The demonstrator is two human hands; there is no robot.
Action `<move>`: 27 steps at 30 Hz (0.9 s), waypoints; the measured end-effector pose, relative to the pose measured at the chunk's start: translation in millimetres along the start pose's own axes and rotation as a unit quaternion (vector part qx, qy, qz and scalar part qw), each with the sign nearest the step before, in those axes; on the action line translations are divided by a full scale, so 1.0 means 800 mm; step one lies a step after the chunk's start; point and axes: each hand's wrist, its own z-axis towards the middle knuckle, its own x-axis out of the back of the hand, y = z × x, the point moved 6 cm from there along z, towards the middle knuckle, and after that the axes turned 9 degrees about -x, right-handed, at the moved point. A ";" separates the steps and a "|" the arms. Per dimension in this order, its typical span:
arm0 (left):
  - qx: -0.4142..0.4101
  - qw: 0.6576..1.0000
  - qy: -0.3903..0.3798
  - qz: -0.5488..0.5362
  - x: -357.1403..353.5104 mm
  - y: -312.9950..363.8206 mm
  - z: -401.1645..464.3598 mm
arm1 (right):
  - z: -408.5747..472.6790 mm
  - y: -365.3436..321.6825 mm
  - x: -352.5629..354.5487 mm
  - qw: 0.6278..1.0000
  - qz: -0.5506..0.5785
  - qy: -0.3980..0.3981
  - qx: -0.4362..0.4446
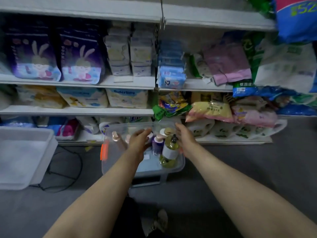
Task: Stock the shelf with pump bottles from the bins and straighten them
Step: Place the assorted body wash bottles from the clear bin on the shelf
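A clear plastic bin (106, 162) stands in front of the shelf's bottom level and holds several pump bottles. Among them are a yellow-green bottle (169, 152) with a white label and black pump, a purple bottle (157, 143) and a pink bottle (116, 139). Both my hands reach into the bin from above. My left hand (139, 140) hovers over the middle with relaxed fingers, holding nothing. My right hand (186, 138) lies with straight fingers against the right side of the tilted yellow-green bottle. Whether its thumb wraps the bottle is hidden.
A second, white bin (25, 155) sits on the floor at the left, with a black cable (75, 169) looping beside it. The shelves (77, 110) above are packed with diaper packs, tissue packs and bags. Grey floor lies to the right. My shoes (157, 220) are below.
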 end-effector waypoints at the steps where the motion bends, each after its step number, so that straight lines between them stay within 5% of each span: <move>1: 0.013 1.000 0.000 0.003 0.003 -0.011 -0.001 | 0.003 0.013 0.001 1.000 -0.006 0.002 -0.020; 17: 0.053 0.993 0.098 0.037 0.120 -0.066 0.030 | 0.047 0.143 -0.068 0.987 -0.077 -0.009 -0.144; 27: 0.061 0.997 0.015 0.047 0.066 -0.078 0.051 | 0.069 0.148 -0.020 0.986 -0.024 0.101 -0.128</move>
